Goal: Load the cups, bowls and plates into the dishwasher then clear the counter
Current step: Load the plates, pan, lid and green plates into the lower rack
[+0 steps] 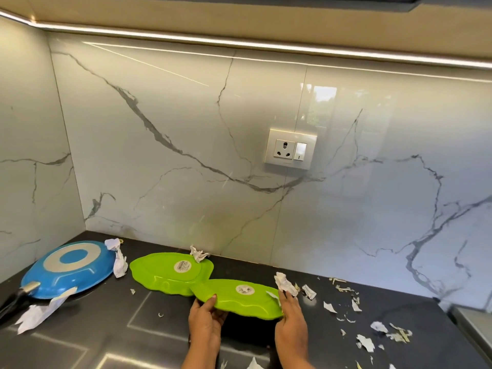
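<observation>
The near green plate (239, 299) and the far green plate (165, 270) look like moulded plastic, smooth with a soft sheen. Each carries a round paper sticker (182, 266). The blue pan (69, 278) has a glossy coated underside with a matt grey ring, probably bare metal, though the view is too coarse to be sure. The paper scraps (286, 284) are white and creased. The tabletop (394, 310) is dark, matt and stone-like. The wall (186, 129) is glossy marble-veined tile, and the socket plate (291, 149) is shiny white plastic.
</observation>
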